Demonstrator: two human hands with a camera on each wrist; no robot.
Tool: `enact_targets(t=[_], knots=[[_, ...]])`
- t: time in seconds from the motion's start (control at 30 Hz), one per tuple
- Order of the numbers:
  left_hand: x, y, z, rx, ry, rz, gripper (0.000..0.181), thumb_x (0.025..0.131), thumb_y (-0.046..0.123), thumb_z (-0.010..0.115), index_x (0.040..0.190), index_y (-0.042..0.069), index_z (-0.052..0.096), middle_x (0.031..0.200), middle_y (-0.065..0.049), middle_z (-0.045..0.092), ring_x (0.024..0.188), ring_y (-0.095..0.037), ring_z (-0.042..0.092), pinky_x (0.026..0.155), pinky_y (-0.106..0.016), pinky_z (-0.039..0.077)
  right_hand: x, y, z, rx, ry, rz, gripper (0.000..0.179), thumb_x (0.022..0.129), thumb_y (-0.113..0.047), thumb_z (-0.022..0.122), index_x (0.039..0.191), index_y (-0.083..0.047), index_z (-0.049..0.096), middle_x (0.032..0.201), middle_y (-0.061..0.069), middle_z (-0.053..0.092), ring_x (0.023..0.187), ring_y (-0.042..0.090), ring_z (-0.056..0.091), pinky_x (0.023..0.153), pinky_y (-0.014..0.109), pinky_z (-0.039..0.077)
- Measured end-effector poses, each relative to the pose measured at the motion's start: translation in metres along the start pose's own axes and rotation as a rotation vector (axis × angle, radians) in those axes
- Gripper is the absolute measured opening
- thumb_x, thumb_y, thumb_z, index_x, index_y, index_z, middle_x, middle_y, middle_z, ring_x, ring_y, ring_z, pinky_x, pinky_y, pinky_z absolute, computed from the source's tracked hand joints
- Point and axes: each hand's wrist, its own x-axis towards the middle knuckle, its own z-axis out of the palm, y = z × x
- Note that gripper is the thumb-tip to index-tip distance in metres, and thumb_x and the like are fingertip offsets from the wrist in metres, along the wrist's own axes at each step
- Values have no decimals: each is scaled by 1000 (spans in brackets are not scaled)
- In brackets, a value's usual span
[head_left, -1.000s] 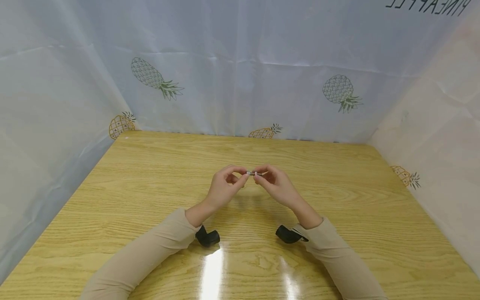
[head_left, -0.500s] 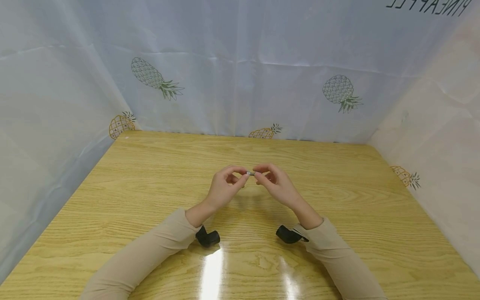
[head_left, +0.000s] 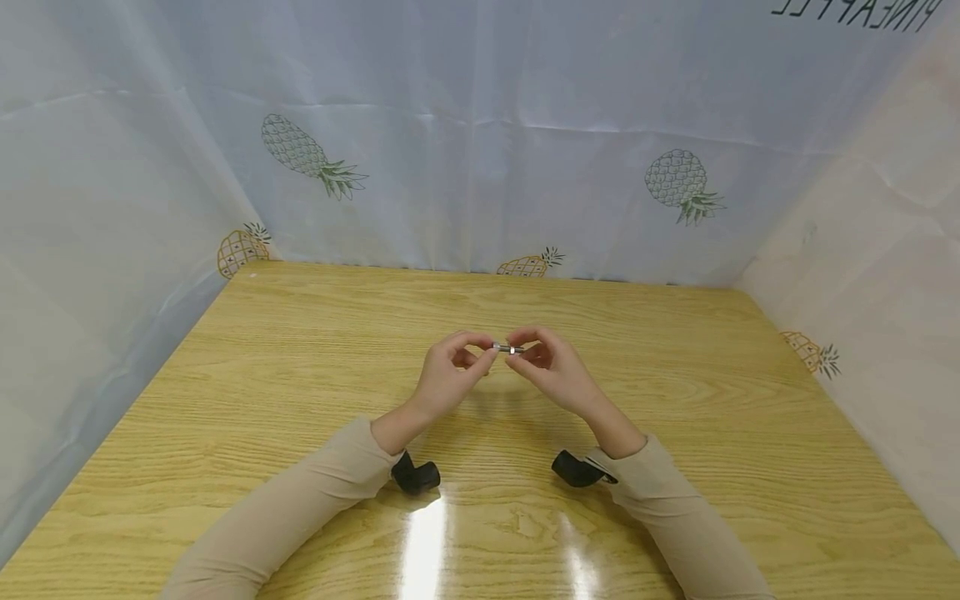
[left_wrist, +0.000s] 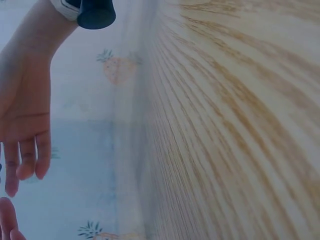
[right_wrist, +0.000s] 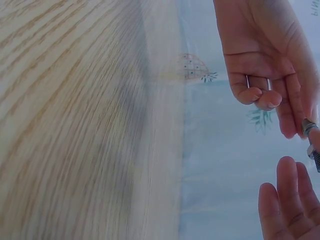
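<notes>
In the head view a small metal bolt (head_left: 504, 347) lies sideways between both hands, above the table. My left hand (head_left: 442, 375) pinches its head end between thumb and forefinger. A silvery nut (head_left: 512, 351) sits on the shank, with the thumb and forefinger of my right hand (head_left: 553, 371) around it at the fingertips. The right wrist view shows the bolt head (right_wrist: 309, 126) at the left fingertips and the nut (right_wrist: 311, 151) farther along the dark thread. In the left wrist view only the hands show, the right hand (left_wrist: 25, 110) hanging opposite the left fingers.
Both hands stay above a wood-grain table (head_left: 300, 350). Pale curtains (head_left: 465, 183) printed with pineapples close off its back and sides. A black wrist-worn device (head_left: 415, 475) juts inward from the left sleeve, and another black device (head_left: 576, 469) from the right.
The right thumb and forefinger shift around the nut: half a second ago they covered it, now it shows between them. The left hand keeps its pinch in place.
</notes>
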Motion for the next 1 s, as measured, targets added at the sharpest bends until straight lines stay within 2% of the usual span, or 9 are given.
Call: enact_targets(t=[0.1,0.2,0.47,0.63,0.73,0.87,1.0], knots=[[0,0,0,-1,1,0,20,88,7,58,103,-5,63,100,-21,60,63,-8,57,54,-18,42,0,-2,-1,12,-14,39,31,90,-25,57,116,-8,54,113,11,56,92,25,60,75,34,50],[-1,0,-1,-1,-1,2,20,88,7,58,104,-5,62,101,-21,60,62,-3,54,54,-18,41,0,-2,-2,26,-35,69,30,92,-28,53,116,-9,55,112,13,57,91,31,59,69,34,48],[-1,1,-2,-3,-4,-9,20,88,7,58,104,-5,62,101,-21,60,62,-4,54,52,-17,39,0,-2,-2,43,-58,106,28,94,-31,49,111,-11,58,109,11,59,93,38,58,70,47,47],[-1,1,-2,-10,2,-20,20,88,7,58,104,-5,62,102,-20,60,64,-10,56,53,-18,40,0,-3,-1,17,-33,46,26,91,-22,56,114,-9,55,112,12,56,92,29,60,74,38,49],[-1,0,-2,-12,7,-19,20,88,7,58,104,-5,62,102,-21,60,65,-11,56,53,-18,40,0,-3,-1,16,-26,24,32,89,-20,58,118,-10,51,114,12,54,93,25,61,78,34,50],[-1,-1,-2,-14,7,-9,20,88,7,58,104,-5,62,101,-22,60,62,-4,55,54,-18,40,0,-2,-2,6,-43,61,33,91,-28,55,120,-13,52,115,11,55,93,27,60,75,34,49],[-1,-2,-2,-19,6,-1,20,87,6,58,103,-5,62,101,-22,60,61,-3,54,54,-17,40,1,-2,-2,5,-69,91,28,93,-31,50,113,-12,57,111,12,58,92,35,59,71,39,48]])
